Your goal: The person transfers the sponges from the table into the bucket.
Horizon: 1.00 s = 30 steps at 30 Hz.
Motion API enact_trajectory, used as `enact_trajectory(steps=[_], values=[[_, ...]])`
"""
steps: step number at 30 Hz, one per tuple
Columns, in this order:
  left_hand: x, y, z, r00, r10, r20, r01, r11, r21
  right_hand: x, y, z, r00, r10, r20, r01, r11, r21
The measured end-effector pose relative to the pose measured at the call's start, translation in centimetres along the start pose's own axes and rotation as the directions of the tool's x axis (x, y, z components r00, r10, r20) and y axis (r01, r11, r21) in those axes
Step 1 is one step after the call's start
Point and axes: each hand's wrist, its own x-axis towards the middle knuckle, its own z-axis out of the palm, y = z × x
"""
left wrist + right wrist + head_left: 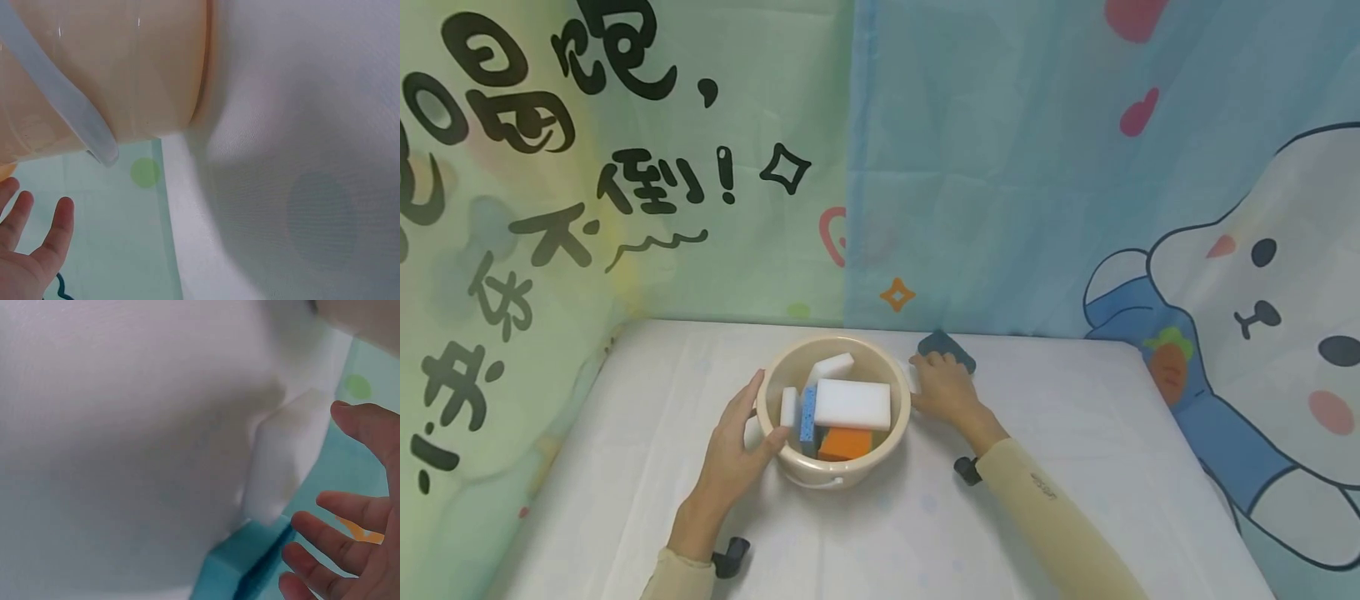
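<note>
A cream bucket (837,471) stands on the white-covered table, holding white sponges (853,405), a blue one (808,421) and an orange one (844,444). At its left side is my left hand (733,454), thumb over the rim and fingers extended along the outside. The left wrist view shows these fingers (56,234) spread below the bucket wall. My right hand (951,387) reaches behind the bucket's right side, close to a teal sponge (951,346). In the right wrist view its fingers are spread beside a white sponge (287,456) and the teal sponge (240,562).
A pale carrying handle (69,100) hangs against the bucket wall. Behind the table (1075,417) hangs a printed cloth (970,208), yellow-green on the left and blue on the right. Dark wrist cameras (732,557) sit on both wrists.
</note>
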Motion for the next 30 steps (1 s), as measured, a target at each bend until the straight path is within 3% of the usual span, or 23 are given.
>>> enact_trajectory(steps=[6, 17, 30], values=[[-0.1, 0.1, 0.0, 1.0, -0.01, 0.003, 0.01, 1.0, 0.002, 0.1, -0.2, 0.5, 1.0, 0.023, 0.017, -0.022, 1.0, -0.012], [-0.1, 0.2, 0.0, 1.0, -0.009, 0.007, 0.009, 1.0, -0.001, 0.3, 0.3, 1.2, 1.0, -0.006, -0.003, 0.006, 1.0, -0.028], [0.1, 0.1, -0.1, 1.0, 0.009, 0.005, -0.009, 1.0, -0.005, -0.7, 0.8, -0.9, 1.0, -0.003, 0.002, 0.003, 0.998, 0.057]])
